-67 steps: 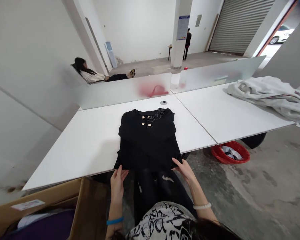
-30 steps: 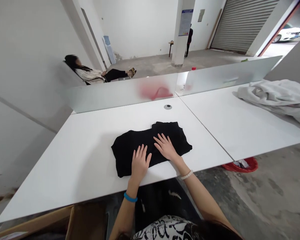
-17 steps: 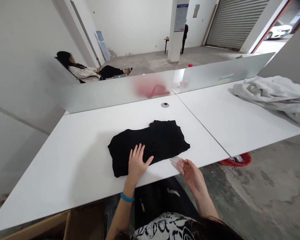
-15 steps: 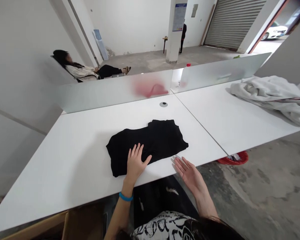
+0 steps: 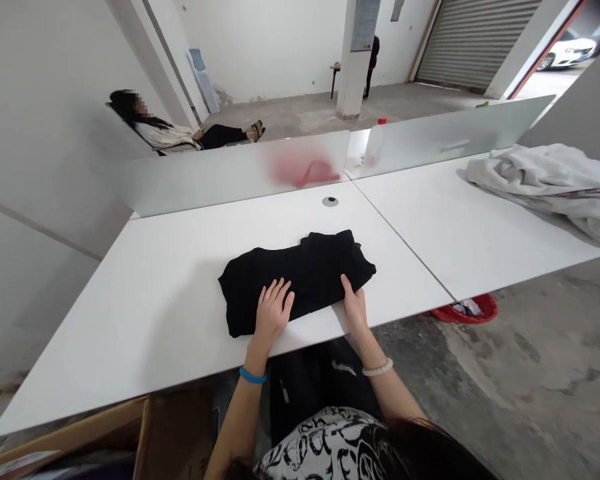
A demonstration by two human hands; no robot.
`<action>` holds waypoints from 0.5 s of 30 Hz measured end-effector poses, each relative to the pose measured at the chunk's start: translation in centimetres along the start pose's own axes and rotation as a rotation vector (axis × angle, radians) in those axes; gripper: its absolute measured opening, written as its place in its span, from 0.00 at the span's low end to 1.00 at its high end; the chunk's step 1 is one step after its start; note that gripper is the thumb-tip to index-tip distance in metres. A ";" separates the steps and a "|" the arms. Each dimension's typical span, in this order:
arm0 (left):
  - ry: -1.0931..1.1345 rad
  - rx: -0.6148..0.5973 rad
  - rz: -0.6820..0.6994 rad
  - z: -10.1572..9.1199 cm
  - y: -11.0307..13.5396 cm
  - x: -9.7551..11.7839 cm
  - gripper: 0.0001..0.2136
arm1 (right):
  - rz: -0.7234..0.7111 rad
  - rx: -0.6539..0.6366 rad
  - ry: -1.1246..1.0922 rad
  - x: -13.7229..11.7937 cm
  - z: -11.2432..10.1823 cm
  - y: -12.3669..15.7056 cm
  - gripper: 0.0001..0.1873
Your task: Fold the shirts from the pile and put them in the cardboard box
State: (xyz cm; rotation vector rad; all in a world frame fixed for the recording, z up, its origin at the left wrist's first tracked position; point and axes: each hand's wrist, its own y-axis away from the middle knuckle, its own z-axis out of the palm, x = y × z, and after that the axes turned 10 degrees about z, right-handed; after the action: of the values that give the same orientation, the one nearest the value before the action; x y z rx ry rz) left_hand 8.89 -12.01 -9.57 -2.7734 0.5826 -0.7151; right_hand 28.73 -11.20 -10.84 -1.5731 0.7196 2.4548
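Left fingers [image 5: 279,291] rest spread on the folded black garment [image 5: 320,267]; right fingers [image 5: 347,286] pinch its near edge.

Right hand's [image 5: 355,308] fingers, thumb aside, are mostly hidden under the black top's [image 5: 300,270] near edge. Red object [image 5: 305,171] is a blur behind the frosted partition [image 5: 205,177], can't ID it. Cardboard box [image 5: 175,433] cut off bottom-left, grey-white cloth [image 5: 545,177] cut off right, notice [image 5: 365,27] text too small.

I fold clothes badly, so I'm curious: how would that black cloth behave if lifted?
Probably floppy: the black cloth has soft, uneven edges, so it would likely sag. It looks thin, so it's perhaps light for its size. Lying flat on the white table, it seems unlikely to roll.
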 end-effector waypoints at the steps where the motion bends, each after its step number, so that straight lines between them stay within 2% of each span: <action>1: -0.004 -0.001 -0.027 -0.1 -0.4 0.2 0.24 | 0.016 0.010 -0.004 0.3 0.0 0.2 0.30; 3: -0.018 0.004 -0.062 -0.1 -1.2 0.9 0.24 | 0.049 0.036 -0.047 0.6 0.0 0.8 0.31; 6: -0.011 0.002 -0.009 0.7 -2.2 2.4 0.24 | 0.046 0.103 -0.116 0.8 -0.1 2.4 0.32; 10: 0.105 -0.097 0.058 2.4 -2.6 3.7 0.24 | 0.005 0.177 -0.049 0.0 -0.2 4.4 0.32; 12: 0.244 -0.110 0.044 2.9 -2.7 3.6 0.24 | -0.060 0.125 0.052 -1.0 0.7 4.9 0.31; 15: 0.512 -0.020 -0.046 3.1 -2.7 2.6 0.23 | -0.172 -0.099 0.215 -2.6 3.7 5.4 0.31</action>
State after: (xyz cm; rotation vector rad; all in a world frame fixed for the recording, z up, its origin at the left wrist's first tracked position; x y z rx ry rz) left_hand 13.43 -10.41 -10.35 -2.6227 0.6140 -1.4532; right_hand 24.88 -13.83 -5.54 -1.8717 0.4730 2.2532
